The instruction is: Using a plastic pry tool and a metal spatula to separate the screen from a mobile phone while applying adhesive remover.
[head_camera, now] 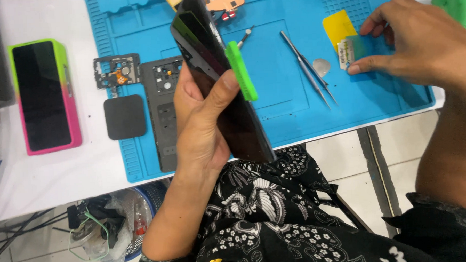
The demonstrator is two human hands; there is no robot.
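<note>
Two hands work over our white surface (49, 179), on which a big blue mat (289, 103) lies, reaching to its near edge. Our left hand (199, 122) is closed around a dark phone (226, 90), holding it up on edge above the mat, tilted so its top leans away from us; the thumb presses beside a green clip (241, 71) that sits clamped on the phone's right edge. Left of the mat, well apart from both hands, a second phone in a green and pink case (43, 96) lies flat with its dark screen up. On the mat's left part we see a dark back cover (160, 113) with its inside facing up, partly hidden behind the left hand. Just beside it, on the white surface at the mat's edge, sits a black rounded square pad (125, 116), and above that a small frame part with an orange strip (116, 71). Our right hand (421, 42) rests at the mat's far right corner, fingers curled, thumb and forefinger pinching a small pale card (350, 52) that lies against a yellow card (337, 26). Between the hands, metal tweezers (308, 69) lie on the mat, with a small grey pick (321, 67) touching them on the right and a thin screwdriver (245, 36) near the green clip.
</note>
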